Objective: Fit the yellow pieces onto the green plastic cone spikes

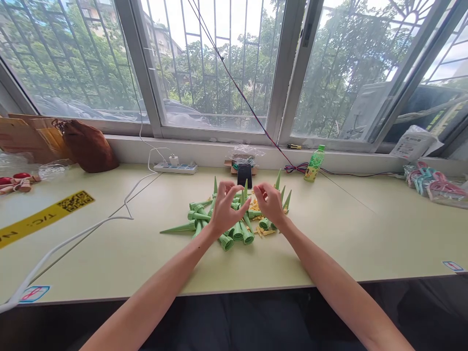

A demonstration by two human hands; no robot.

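Note:
My left hand is over a heap of green plastic watering spikes, its thumb and index finger apart. A pointed green tip shows in the gap between them, and I see nothing gripped. To its right, my right hand is closed, thumb and fingertips pinched together; whatever they may hold is too small to make out. The spikes are hollow cones with wide, ribbed open ends; several stand with points up, others lie on their sides. Small yellow plastic pieces are scattered beneath and beside my right hand.
Behind the heap are a dark phone and a small box with clear plastic. A green-capped bottle stands at back right. At left are a power strip, white cable and brown bag. Bagged pink items lie far right.

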